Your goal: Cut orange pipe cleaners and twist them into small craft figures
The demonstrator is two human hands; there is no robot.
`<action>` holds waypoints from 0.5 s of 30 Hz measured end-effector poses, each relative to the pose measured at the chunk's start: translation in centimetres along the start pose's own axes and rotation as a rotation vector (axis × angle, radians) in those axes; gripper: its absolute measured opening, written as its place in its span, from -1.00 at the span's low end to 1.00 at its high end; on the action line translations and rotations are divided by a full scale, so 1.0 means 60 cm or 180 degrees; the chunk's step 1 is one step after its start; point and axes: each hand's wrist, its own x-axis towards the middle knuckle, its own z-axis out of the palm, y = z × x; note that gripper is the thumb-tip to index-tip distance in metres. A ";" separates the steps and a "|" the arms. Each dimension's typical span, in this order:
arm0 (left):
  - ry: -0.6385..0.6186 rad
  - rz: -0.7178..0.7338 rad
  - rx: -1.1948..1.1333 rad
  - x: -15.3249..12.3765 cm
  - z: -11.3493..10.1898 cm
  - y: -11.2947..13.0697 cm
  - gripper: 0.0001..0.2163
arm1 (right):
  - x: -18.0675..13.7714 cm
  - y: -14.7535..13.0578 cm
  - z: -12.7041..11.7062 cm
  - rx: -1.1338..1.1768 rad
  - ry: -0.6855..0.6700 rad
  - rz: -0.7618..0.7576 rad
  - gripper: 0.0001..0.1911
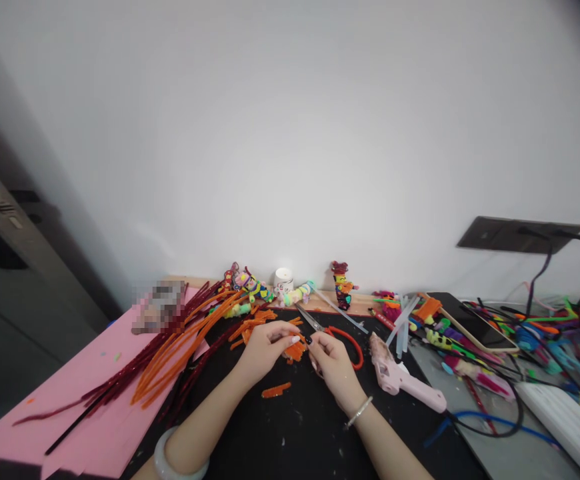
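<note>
My left hand point(269, 348) is closed in a pinch, thumb and forefinger meeting above a pile of short orange pipe cleaner pieces point(296, 352). Facing it, my right hand point(331, 365) also pinches, its fingertips close to the left ones. Orange shows between the fingertips, but whether it is held or lies behind them I cannot make out. Scissors point(315, 325) with red-orange handles lie just beyond the right hand, blades pointing away to the left. A small bundle of orange pieces point(276, 390) rests on the black mat point(290, 437) nearer to me.
Long orange pipe cleaners point(170, 347) and dark red ones cross pink sheets point(70, 413) on the left. Small figures stand by a white cup point(283, 279) at the wall. Right of my hand are a pink glue gun point(405, 380), glue sticks point(403, 327), a phone point(473, 322) and cables.
</note>
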 end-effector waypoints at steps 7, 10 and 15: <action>0.0092 -0.0193 0.0041 -0.002 0.001 0.011 -0.80 | 0.000 0.001 0.000 -0.0081 0.0020 -0.0078 -0.65; 0.0090 -0.0186 0.0142 -0.003 0.000 0.018 -0.83 | 0.000 0.000 0.000 -0.0167 -0.0001 -0.0130 -0.64; 0.0098 -0.0014 0.0278 -0.001 -0.002 0.016 -0.85 | 0.000 0.001 -0.001 -0.0271 -0.0081 -0.0266 -0.64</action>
